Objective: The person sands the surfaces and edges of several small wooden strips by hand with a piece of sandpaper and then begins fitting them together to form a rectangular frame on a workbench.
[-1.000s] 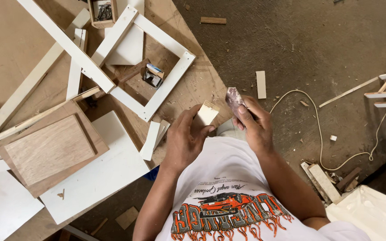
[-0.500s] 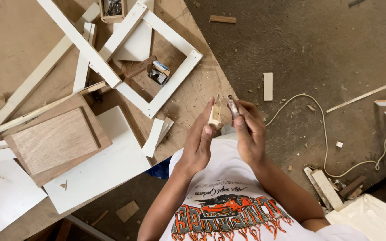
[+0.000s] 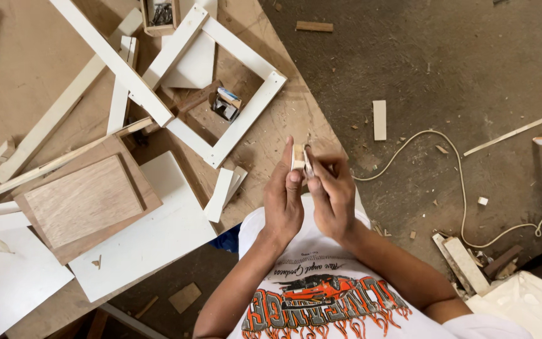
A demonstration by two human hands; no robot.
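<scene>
Head: left hand (image 3: 285,201) pinches wood block (image 3: 297,157); right hand (image 3: 332,198) half-hides it.

White frame (image 3: 221,94), brown panel (image 3: 83,201), white shirt (image 3: 321,295) with orange print.

Both forearms rise from the chest, wrists close together; the left hand (image 3: 283,201) and right hand (image 3: 332,196) meet at the fingertips, fingers curled, pinching inward

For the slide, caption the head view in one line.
Left hand holds a small wood block while the right hand presses against it, beside a workbench with white frames.
</scene>
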